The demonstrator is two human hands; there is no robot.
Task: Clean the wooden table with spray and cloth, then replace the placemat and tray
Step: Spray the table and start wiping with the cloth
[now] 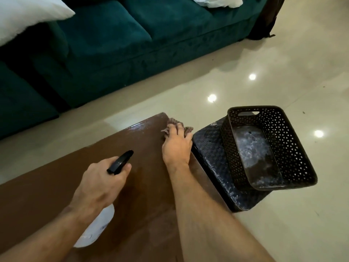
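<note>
The brown wooden table (pixel 56 182) fills the lower left of the head view. My left hand (pixel 100 184) grips a white spray bottle (pixel 96 229) with a black nozzle pointing up and right over the tabletop. My right hand (pixel 176 146) presses a brownish cloth (pixel 172 121) flat on the table's far right corner, where the wood looks wet and glossy. On the floor right of the table lies the dark woven placemat (pixel 209 156). The black perforated tray (pixel 294 148) sits on it, tilted and empty.
A dark green sofa (pixel 113 44) runs along the back, with white pillows at its left (pixel 24 17) and right (pixel 217 1) ends. Glossy cream floor tiles (pixel 245 53) lie between sofa and table and to the right.
</note>
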